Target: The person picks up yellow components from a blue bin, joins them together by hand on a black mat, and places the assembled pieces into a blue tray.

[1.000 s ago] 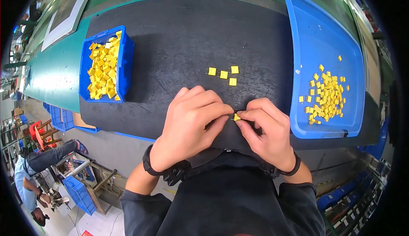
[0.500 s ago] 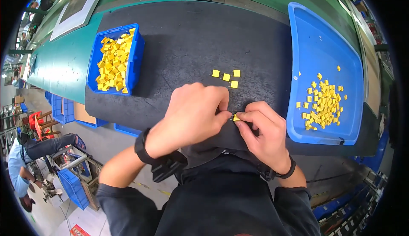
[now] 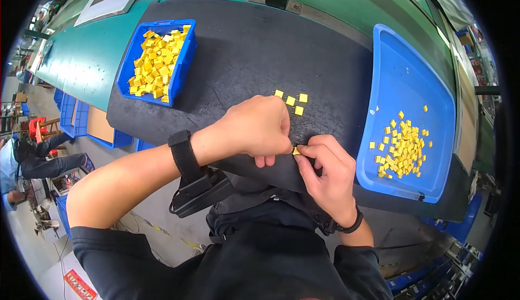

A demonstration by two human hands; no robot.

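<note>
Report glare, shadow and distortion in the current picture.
Head view: bright glare on the green tabletop; head view: soft shadow on the black mat right of the blue bin; head view: the mat's far edge bows, fisheye-style; head view: the yellow piece in the right hand is too small for detail.

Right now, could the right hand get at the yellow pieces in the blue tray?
Probably yes: the right hand is near the open blue tray, and nothing covers the yellow pieces, though it is pinching a yellow part.
</note>
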